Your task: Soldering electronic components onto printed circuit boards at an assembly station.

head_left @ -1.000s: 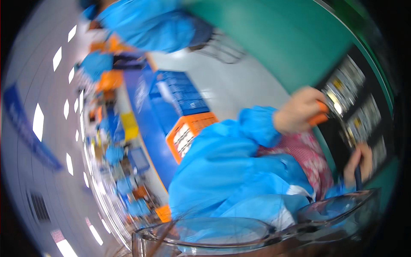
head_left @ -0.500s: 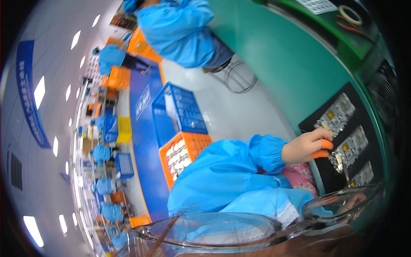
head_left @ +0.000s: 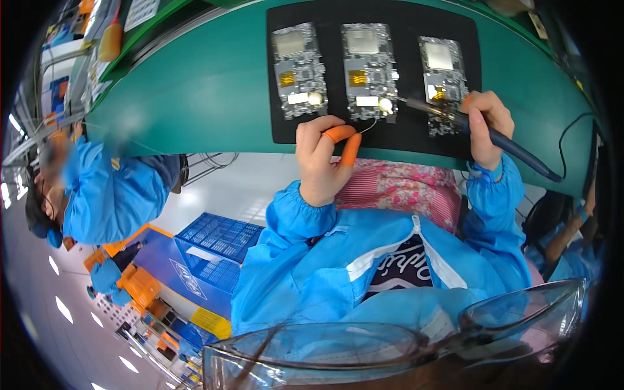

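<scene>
My left hand, with orange finger cots on its thumb and forefinger, pinches a thin strand of solder wire. The strand points up toward the lower end of the middle circuit board. In my right hand is a soldering iron with a dark blue handle. Its tip reaches left, close beside the bright round part on the middle board; I cannot tell whether they touch. The iron crosses over the right circuit board. A left circuit board lies alongside. All three rest on a black mat.
Around the mat spreads a green tabletop. The iron's black cord curves off to the right. At left sits a co-worker in a blue smock. Behind me stand blue crates on the floor. An amber bottle stands at far left.
My view has swung round toward the table, bringing the whole mat, my right hand and the soldering iron into sight. My left hand now shows just below the middle board, still pinching.
</scene>
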Available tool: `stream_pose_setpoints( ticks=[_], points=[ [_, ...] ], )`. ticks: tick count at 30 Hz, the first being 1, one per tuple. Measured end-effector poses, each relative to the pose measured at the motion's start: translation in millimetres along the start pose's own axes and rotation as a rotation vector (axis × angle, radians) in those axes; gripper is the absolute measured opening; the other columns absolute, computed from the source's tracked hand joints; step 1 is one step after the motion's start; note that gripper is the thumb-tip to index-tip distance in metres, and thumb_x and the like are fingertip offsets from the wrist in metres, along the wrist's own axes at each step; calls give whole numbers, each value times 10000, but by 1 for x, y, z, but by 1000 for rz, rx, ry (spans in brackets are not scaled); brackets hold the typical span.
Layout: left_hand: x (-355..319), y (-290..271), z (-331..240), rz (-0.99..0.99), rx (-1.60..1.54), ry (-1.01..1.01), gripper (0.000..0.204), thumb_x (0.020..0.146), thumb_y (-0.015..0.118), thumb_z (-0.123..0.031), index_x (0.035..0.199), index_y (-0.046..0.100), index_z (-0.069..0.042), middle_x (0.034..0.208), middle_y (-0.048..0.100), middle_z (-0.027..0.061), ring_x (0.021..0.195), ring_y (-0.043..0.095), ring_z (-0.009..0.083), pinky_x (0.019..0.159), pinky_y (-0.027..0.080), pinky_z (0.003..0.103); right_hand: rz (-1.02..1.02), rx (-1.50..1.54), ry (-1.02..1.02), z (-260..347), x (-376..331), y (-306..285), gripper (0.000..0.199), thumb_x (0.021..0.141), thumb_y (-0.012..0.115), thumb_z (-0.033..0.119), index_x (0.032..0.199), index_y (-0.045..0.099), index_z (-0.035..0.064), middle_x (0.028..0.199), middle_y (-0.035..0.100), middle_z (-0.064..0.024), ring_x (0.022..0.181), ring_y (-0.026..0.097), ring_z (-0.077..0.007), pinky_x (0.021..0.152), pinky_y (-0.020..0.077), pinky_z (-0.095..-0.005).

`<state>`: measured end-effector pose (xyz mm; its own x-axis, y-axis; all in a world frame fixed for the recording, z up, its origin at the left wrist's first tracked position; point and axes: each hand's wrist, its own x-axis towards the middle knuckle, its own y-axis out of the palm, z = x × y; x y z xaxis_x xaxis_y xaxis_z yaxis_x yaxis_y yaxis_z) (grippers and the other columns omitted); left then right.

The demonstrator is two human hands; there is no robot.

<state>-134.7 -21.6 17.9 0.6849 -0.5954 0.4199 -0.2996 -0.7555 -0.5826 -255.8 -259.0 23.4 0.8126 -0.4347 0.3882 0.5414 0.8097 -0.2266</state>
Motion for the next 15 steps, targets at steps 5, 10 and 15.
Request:
stream_pose_setpoints(
  ticks=[5,10,15],
  points=[
    [3,5,-1,47,73,27,199,596,705,41,753,602,-24,884,555,88,791,512,240,672,415,305,43,10,-27,0,5,6,60,758,530,26,717,502,-9,643,522,-82,536,497,-131,485,361,-246],
    [3,10,-1,92,90,56,198,592,700,45,747,600,-28,873,558,84,781,508,237,662,410,301,143,-75,-95,-1,4,7,65,736,539,28,696,497,0,586,508,-82,465,493,-175,444,359,-264],
    [1,13,3,108,85,31,195,592,695,44,745,603,-35,873,560,79,774,506,234,659,409,300,208,-88,-139,-1,8,10,65,698,550,21,676,492,2,559,496,-84,442,495,-206,434,373,-275]
  ],
)
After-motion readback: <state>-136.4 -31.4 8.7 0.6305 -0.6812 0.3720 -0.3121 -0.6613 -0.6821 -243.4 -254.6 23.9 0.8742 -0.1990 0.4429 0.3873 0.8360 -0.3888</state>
